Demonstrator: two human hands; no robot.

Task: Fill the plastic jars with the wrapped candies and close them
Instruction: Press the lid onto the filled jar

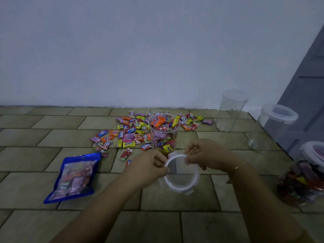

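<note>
Closing step: left hand (148, 166) and right hand (201, 155) pinch clear clip-lock lid (182, 174) at rim, frame centre. Candy-filled jar (164, 134) behind, open. Next: seat lid squarely, snap clips.

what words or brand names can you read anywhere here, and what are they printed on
"mentos": orange wrapper at the top of the filled jar
"mentos": yellow wrapper in the loose pile
"Relax": red wrapper left of the jar's base
Blue bag: print too blurred to read
Other wrappers: too small or blurred
</note>
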